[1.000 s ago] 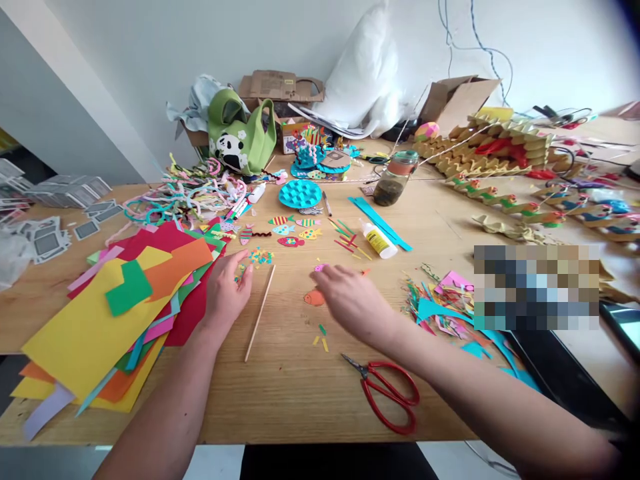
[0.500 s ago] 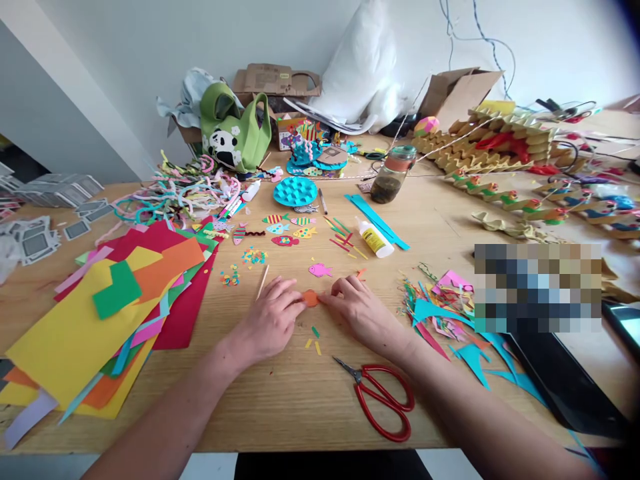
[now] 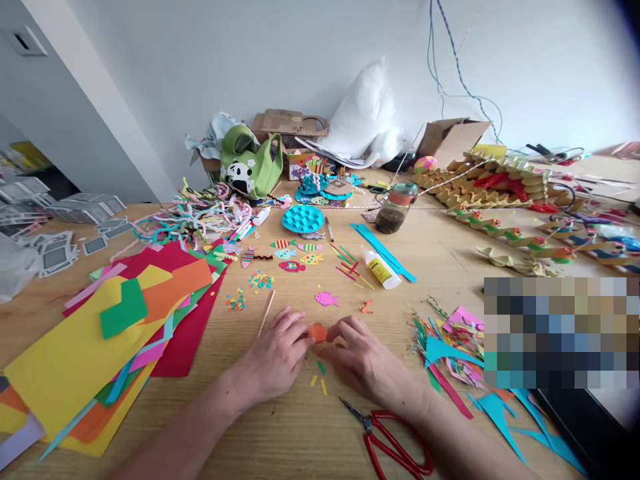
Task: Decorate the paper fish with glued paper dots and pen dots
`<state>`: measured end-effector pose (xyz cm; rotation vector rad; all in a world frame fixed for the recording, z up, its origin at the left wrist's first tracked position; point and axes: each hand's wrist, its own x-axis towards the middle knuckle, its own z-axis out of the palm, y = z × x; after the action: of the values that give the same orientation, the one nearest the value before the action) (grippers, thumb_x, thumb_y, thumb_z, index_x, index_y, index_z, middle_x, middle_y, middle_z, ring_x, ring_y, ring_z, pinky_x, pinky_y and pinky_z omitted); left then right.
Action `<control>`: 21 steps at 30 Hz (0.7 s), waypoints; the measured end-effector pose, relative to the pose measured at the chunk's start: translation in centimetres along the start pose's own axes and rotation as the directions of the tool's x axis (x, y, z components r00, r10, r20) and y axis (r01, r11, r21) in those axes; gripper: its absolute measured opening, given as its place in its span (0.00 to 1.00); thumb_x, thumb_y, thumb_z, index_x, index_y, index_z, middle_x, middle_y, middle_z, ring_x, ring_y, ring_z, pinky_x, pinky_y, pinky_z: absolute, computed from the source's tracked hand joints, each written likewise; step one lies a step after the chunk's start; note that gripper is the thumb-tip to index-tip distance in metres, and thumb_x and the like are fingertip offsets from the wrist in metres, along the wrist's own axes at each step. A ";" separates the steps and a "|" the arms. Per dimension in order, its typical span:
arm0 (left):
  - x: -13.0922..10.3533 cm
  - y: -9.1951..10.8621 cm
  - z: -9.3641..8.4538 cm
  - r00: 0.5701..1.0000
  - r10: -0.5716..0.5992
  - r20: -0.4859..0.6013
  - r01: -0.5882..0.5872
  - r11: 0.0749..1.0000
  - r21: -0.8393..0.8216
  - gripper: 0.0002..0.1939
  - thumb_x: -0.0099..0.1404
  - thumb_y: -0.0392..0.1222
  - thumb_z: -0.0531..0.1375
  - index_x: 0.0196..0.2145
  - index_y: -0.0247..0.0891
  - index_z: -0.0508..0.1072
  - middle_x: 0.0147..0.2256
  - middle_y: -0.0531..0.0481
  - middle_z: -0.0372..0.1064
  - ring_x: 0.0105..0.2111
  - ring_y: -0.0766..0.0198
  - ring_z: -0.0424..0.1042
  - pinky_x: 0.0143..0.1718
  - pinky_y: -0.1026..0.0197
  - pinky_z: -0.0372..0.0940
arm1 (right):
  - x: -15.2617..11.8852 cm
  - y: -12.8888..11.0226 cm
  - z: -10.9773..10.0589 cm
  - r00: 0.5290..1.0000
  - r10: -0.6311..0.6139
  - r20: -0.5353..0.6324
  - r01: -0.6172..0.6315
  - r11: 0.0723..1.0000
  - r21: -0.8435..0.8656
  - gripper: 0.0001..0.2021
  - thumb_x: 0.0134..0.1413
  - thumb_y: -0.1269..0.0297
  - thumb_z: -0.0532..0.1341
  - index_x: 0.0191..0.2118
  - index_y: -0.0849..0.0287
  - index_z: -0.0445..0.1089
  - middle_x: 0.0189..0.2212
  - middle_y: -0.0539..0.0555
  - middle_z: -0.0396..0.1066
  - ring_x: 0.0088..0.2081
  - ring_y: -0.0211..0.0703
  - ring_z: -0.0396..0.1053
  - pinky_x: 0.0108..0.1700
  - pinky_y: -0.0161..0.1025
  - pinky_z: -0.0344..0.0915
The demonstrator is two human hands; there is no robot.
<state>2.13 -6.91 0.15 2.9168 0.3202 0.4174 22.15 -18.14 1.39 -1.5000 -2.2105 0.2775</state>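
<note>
Between my two hands is a small orange paper cutout (image 3: 318, 332), its ends covered by my fingers. My left hand (image 3: 283, 350) pinches its left end, and my right hand (image 3: 357, 353) has thumb and fingers closed at its right end. A pink paper fish (image 3: 327, 299) lies just beyond. Small green and yellow strips (image 3: 321, 377) lie on the table below the cutout. A thin wooden stick (image 3: 267, 313) rests by my left hand. Red-handled scissors (image 3: 385, 437) lie near my right forearm, and orange scraps (image 3: 367, 306) sit beyond my right hand.
Coloured sheets (image 3: 75, 353) are piled at left, paper offcuts (image 3: 453, 347) at right. Decorated paper fish (image 3: 291, 266), a glue bottle (image 3: 381, 268), blue strips (image 3: 383, 252) and a glass jar (image 3: 397, 210) stand or lie farther back. Pipe cleaners (image 3: 195, 217) heap near a green bag (image 3: 253, 163).
The view has tilted upward, so the table sits lower in the picture. My right fingers have closed in around the orange cutout's right end.
</note>
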 end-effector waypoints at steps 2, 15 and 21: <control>0.0 0.0 0.0 1.000 -0.004 -0.005 0.004 1.000 0.002 0.17 0.64 0.30 0.54 0.50 0.37 0.73 0.47 0.44 0.70 0.58 0.50 0.60 0.64 0.41 0.55 | 0.0 -0.2 0.1 1.000 0.002 0.021 -0.002 1.000 0.011 0.16 0.59 0.77 0.56 0.47 0.53 0.73 0.42 0.56 0.67 0.44 0.46 0.62 0.46 0.44 0.64; 0.2 0.2 -0.2 0.999 -0.010 -0.052 0.008 0.999 -0.037 0.16 0.64 0.28 0.54 0.47 0.37 0.73 0.45 0.44 0.70 0.56 0.52 0.63 0.60 0.45 0.61 | -0.7 1.1 0.2 0.967 -0.019 -0.253 0.021 1.000 0.005 0.18 0.55 0.82 0.53 0.45 0.57 0.73 0.38 0.57 0.68 0.40 0.45 0.63 0.41 0.44 0.66; 0.2 -0.6 -2.1 0.964 -0.057 -0.259 0.016 0.988 -0.156 0.17 0.67 0.29 0.51 0.48 0.39 0.73 0.42 0.44 0.72 0.51 0.56 0.67 0.55 0.47 0.66 | -0.5 1.4 0.1 0.941 -0.034 -0.337 0.028 0.999 -0.024 0.18 0.57 0.82 0.52 0.45 0.57 0.73 0.36 0.57 0.69 0.38 0.44 0.65 0.39 0.43 0.68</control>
<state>1.59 -5.96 2.08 2.7027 0.3604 0.7892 23.42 -18.08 0.61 -1.4014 -1.9638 -0.0132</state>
